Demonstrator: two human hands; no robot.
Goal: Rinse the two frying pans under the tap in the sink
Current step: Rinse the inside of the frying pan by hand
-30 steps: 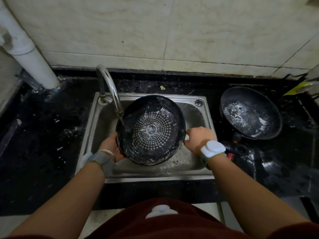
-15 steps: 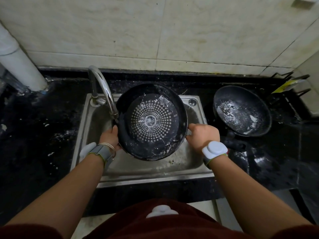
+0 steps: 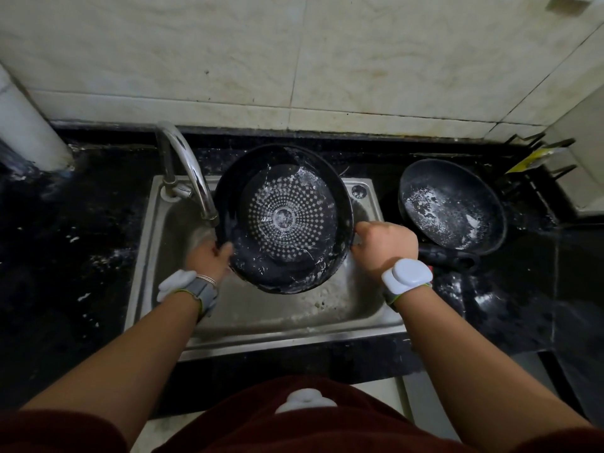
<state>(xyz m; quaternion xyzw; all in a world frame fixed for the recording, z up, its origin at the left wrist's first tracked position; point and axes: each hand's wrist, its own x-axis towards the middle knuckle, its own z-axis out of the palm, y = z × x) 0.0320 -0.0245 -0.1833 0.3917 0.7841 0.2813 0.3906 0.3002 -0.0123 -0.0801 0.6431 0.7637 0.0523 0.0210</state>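
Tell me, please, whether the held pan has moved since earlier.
Yes: the pan has risen toward the wall, its rim now past the sink's back edge.

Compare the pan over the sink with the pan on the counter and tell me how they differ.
The held pan is tipped up over the sink, its dotted underside facing the camera. The counter pan sits upright with its inside showing. The left hand and right hand grip the held pan at its sides, while nothing touches the counter pan. Both are black, round and flecked with white residue.
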